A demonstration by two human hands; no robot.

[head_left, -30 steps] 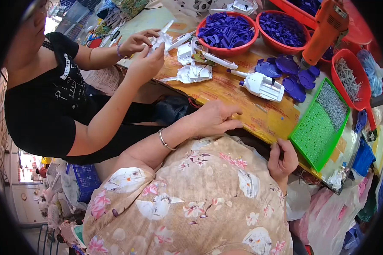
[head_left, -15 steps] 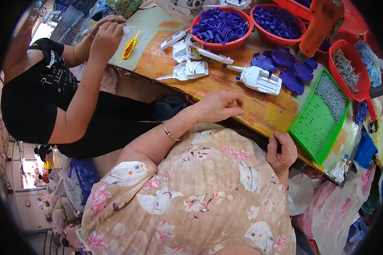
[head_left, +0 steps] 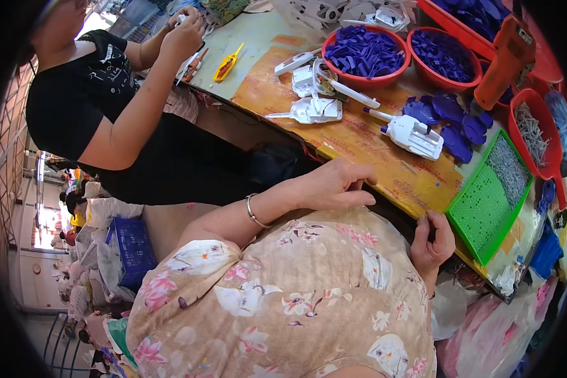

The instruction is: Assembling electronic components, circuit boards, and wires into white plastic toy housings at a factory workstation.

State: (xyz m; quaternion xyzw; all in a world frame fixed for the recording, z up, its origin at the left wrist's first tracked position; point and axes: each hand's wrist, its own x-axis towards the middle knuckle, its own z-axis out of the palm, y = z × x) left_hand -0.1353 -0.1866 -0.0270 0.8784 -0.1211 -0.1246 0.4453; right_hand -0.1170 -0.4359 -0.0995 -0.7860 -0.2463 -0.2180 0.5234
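My left hand [head_left: 341, 184] hangs at the table's front edge, thumb stretched out and fingers loosely bent, with nothing in it. My right hand [head_left: 433, 242] rests by the same edge near the green tray, fingers half curled and apart from the thumb, also without anything in it. Beyond my left hand, on the yellow-taped table [head_left: 384, 169], lies a white plastic toy-like housing [head_left: 414, 135] with purple tips. Purple curved plastic pieces [head_left: 455, 142] lie just behind it. More white housing parts [head_left: 316, 109] with wires are grouped farther left.
Red bowls [head_left: 366, 80] of purple parts stand at the back. An orange power screwdriver [head_left: 507, 60] stands or hangs over the table. To the right are a green perforated tray [head_left: 479, 214] of screws and a red scoop [head_left: 555, 170]. A co-worker [head_left: 75, 101] handles something small at left, near a yellow piece [head_left: 225, 67].
My view has shifted, so the table and its contents sit farther right and lower. My hands keep nearly the same pose. The co-worker's hands remain raised together.
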